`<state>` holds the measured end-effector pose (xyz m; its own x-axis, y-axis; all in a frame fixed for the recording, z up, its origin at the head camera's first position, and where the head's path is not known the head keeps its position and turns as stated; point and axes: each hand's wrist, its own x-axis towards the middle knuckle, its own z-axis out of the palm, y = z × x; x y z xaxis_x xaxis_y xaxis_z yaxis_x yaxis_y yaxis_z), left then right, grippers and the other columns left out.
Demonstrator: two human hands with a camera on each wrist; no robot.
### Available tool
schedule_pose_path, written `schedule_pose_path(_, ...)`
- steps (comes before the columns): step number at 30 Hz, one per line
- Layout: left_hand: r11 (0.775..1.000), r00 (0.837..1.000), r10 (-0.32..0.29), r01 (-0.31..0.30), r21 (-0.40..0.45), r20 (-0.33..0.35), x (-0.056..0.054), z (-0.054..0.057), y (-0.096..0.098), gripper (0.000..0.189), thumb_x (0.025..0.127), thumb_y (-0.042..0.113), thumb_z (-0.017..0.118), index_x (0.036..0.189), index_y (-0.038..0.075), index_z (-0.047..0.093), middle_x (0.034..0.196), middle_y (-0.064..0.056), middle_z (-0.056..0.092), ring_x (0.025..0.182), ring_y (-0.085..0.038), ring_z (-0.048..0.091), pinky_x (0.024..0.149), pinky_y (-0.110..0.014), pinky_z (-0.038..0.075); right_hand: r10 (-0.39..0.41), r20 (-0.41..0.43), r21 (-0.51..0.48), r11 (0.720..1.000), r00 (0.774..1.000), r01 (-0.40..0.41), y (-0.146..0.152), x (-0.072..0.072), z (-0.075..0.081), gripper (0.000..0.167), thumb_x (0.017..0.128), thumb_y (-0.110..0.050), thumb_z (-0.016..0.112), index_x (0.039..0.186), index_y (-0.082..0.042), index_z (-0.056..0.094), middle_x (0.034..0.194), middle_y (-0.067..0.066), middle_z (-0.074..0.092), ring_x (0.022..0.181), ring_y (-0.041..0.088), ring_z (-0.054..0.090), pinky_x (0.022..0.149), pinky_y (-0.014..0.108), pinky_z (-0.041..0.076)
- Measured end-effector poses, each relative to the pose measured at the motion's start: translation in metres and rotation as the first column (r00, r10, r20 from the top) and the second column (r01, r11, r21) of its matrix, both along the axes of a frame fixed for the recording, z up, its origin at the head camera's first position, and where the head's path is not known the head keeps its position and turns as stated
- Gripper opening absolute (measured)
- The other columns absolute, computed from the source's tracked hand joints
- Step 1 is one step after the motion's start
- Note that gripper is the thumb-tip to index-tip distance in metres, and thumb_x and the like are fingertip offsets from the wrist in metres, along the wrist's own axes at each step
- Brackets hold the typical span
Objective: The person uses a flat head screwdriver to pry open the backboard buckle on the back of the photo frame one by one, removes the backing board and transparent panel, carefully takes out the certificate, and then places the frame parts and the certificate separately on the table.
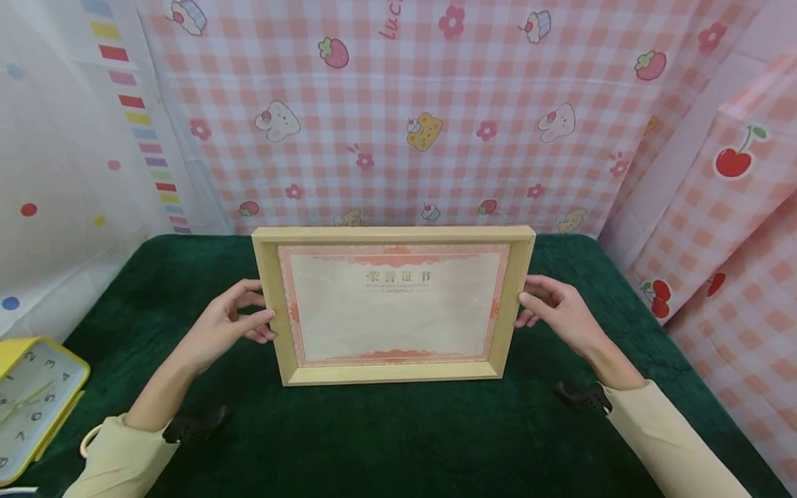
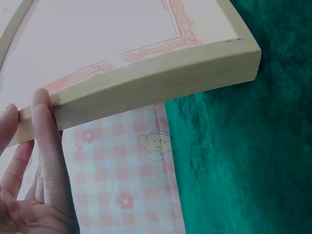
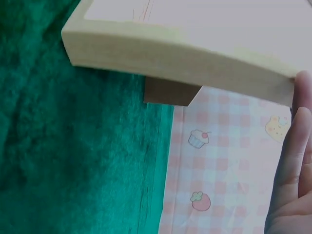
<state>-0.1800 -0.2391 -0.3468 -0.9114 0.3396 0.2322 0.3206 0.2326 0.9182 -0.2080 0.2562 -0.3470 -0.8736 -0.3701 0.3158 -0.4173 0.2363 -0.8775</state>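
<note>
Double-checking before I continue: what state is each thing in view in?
Picture frame: upright, landscape
Certificate: framed, front showing
Brown piece: juts out behind frame
Left hand: grips frame's side
Right hand: grips opposite side
Yellow clock: face showing, partly out of view
Green cloth: spread out
Checked cloth: hanging

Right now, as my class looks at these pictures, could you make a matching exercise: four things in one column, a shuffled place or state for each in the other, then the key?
Things
1. Rectangular pale-wood frame
2. White certificate with a pink-red border
3. Yellow-rimmed clock with a pale dial
4. Pink-and-white checked cloth with printed pictures

Places or states
A. Behind the far edge of the dark green plush cover
B. At the left edge of the head view
C. Held at both sides by a person's fingers
D. Set inside the wooden border

Pairs: 1-C, 2-D, 3-B, 4-A
</note>
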Motion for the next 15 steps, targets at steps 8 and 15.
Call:
schedule_pose_path(8,0.999,0.999,-0.024,0.025,0.024,-0.037,0.006,0.001,0.003,0.037,0.087,0.001,0.053,0.121,0.005,0.039,0.095,-0.017,0.053,0.069,-0.029,0.062,0.060,-0.037,0.050,-0.020,-0.005,-0.020,1.000,1.000,0.020,0.000,0.007,0.002,0.031,0.091,-0.007,0.049,0.121,0.002,0.047,0.098,0.002,0.060,0.067,0.025,0.062,0.061,0.034,0.050)
schedule_pose_path(15,0.996,0.996,-0.069,0.072,0.060,-0.052,0.011,0.000,0.006,0.049,0.087,-0.003,0.052,0.131,0.009,0.035,0.107,-0.010,0.051,0.079,-0.028,0.062,0.066,-0.035,0.049,0.151,-0.032,-0.154,0.976,0.988,-0.154,0.010,0.012,-0.003,0.037,0.091,0.004,0.041,0.126,-0.005,0.046,0.108,0.004,0.059,0.082,0.022,0.062,0.071,0.031,0.048)
